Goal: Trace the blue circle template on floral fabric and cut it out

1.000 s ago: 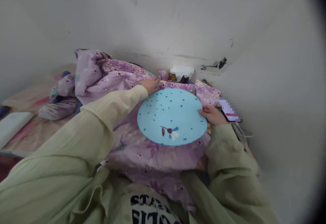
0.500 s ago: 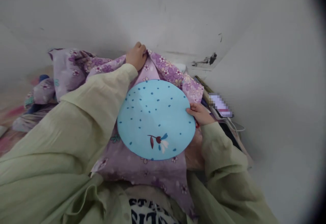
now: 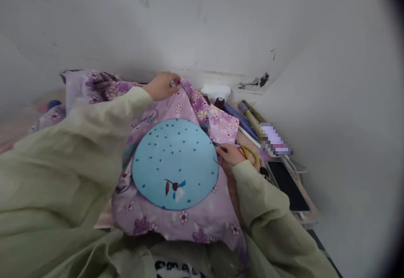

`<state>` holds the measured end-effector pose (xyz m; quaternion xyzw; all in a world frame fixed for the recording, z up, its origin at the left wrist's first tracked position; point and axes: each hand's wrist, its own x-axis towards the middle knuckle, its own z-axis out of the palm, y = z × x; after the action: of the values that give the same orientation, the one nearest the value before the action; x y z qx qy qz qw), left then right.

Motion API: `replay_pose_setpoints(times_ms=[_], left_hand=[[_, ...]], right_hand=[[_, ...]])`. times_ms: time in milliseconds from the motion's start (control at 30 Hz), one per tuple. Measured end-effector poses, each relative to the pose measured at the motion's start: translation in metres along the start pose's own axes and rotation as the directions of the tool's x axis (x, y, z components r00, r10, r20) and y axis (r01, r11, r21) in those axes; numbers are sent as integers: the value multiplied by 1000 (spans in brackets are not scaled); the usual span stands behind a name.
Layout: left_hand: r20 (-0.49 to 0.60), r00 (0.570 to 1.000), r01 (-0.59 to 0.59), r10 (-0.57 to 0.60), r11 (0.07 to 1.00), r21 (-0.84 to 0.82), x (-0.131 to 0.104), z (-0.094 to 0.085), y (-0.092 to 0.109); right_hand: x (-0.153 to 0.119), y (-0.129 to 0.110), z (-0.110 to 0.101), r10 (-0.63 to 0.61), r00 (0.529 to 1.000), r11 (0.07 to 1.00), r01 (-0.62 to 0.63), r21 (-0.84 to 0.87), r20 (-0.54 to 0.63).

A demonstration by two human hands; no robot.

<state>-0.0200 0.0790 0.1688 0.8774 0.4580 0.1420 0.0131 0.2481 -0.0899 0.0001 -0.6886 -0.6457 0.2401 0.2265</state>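
Observation:
My left hand point(image 3: 164, 85) pinches a raised fold of purple floral cloth point(image 3: 198, 235) near the wall. The cloth spreads over the table towards my lap. On it lies a light blue round mat point(image 3: 173, 168) with dark blue dots and a small printed flower near its lower edge. By the mat's right edge my right hand point(image 3: 232, 154) has its fingers pressed together. What they hold, if anything, is too small to tell. Yellow-handled scissors point(image 3: 251, 155) lie just beside my right hand.
A phone with a lit, blurred screen point(image 3: 274, 138) lies at the right with a white cable. Nearer is a dark-screened phone point(image 3: 288, 185). A dark thread spool point(image 3: 219, 102), a white bundle point(image 3: 217, 90) and rolled items point(image 3: 251, 118) sit along the wall.
The mat now lies lower and further left in view, and my right hand has shifted left off its face to its edge. The scissors and dark phone have come into fuller view.

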Motion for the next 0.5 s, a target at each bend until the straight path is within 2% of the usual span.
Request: replay_pose_setpoints(times_ms=[33, 67, 133, 200, 267, 300, 400, 500], left_hand=[[34, 997, -64, 65, 998, -16, -17, -2, 10], [81, 979, -186, 189, 982, -44, -37, -3, 21], [218, 905, -356, 366, 931, -85, -80, 5, 44], [334, 816, -458, 472, 880, -125, -123, 24, 62], [375, 751, -531, 543, 835, -145, -159, 51, 72], [383, 742, -536, 550, 830, -153, -174, 64, 74], [362, 777, -497, 515, 855, -151, -202, 97, 72], [348, 797, -475, 494, 868, -144, -212, 109, 67]], right_hand=[[2, 2, -4, 12, 999, 999, -14, -47, -42], [5, 3, -8, 29, 995, 995, -38, -93, -90], [13, 6, -12, 61, 984, 981, -89, -171, -166], [20, 7, -11, 76, 980, 965, -120, -235, -185], [25, 6, -7, 79, 982, 948, -128, -292, -173], [27, 5, -4, 78, 983, 940, -128, -316, -166], [28, 2, 2, 67, 989, 924, -110, -366, -129], [26, -3, 0, 43, 994, 914, -79, -399, -98]])
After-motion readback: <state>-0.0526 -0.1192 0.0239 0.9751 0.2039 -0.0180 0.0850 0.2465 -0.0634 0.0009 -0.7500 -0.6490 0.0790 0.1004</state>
